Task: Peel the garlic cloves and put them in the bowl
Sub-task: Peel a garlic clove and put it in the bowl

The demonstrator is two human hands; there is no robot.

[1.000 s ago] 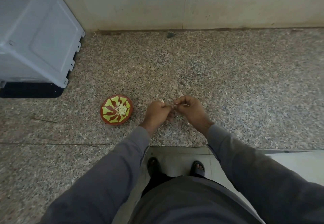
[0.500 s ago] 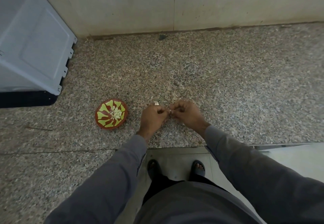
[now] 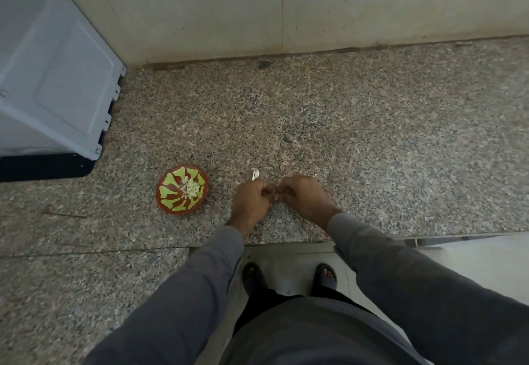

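Pale small garlic clove [image 3: 274,196] sits pinched between our curled left hand [image 3: 252,196] and right hand [image 3: 302,196], mid-peel; next we must carry it left to the red-and-green patterned bowl [image 3: 182,189].

A speckled granite table [image 3: 357,141] runs along the wall. On it sit a red bowl [image 3: 167,203] with a green pattern (pale peeled cloves [image 3: 190,188] inside), a garlic piece [image 3: 254,174] nearby, and a grey appliance [image 3: 54,78] at the left.
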